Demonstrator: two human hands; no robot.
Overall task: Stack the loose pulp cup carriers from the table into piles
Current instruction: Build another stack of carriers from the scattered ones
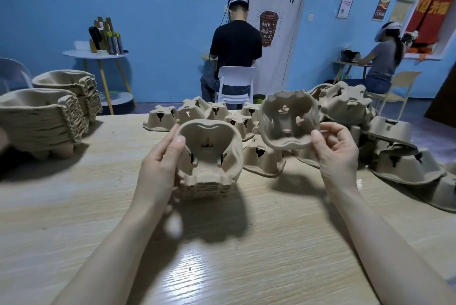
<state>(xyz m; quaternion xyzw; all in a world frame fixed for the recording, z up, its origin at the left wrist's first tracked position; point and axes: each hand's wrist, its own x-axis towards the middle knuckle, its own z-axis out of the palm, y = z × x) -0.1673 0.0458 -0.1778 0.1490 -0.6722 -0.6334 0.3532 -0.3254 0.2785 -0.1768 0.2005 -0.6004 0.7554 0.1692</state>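
My left hand (161, 164) grips the near pile (209, 156); my right hand (336, 150) pinches a carrier (287, 119), best aligned squarely before nesting.

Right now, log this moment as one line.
left hand holds small stack | right hand holds single carrier, tilted | loose carriers behind
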